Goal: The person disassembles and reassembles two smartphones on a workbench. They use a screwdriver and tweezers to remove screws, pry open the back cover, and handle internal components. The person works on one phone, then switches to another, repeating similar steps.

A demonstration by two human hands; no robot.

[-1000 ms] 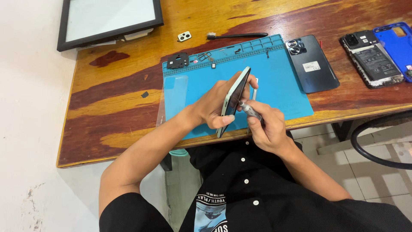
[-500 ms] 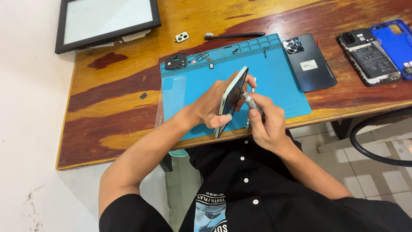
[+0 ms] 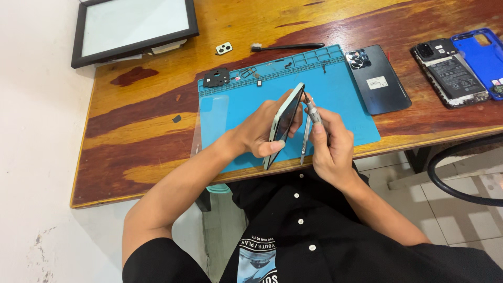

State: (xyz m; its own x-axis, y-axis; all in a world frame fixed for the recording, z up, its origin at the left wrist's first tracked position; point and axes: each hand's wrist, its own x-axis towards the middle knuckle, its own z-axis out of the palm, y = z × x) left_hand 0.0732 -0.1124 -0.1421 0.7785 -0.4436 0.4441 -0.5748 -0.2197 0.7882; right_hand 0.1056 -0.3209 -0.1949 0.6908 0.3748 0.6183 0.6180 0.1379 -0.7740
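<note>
My left hand (image 3: 262, 131) grips a pale green smartphone (image 3: 284, 123) on edge, tilted upright over the blue work mat (image 3: 346, 89). My right hand (image 3: 327, 144) holds a thin metal screwdriver (image 3: 313, 111), its tip against the phone's upper side. A pair of tweezers (image 3: 304, 141) lies on the mat just under my right hand. Small parts and a black bracket (image 3: 216, 78) sit in the mat's top compartments.
A black phone back cover (image 3: 378, 78) lies at the mat's right edge. An opened phone (image 3: 449, 72) and a blue case (image 3: 484, 55) lie far right. A framed screen (image 3: 133, 26), a camera bezel (image 3: 224, 49) and a brush (image 3: 287, 46) lie at the back. A black cable loop (image 3: 461, 167) hangs below the table.
Both hands with the phone and screwdriver stay in nearly the same pose; the view has shifted slightly.
</note>
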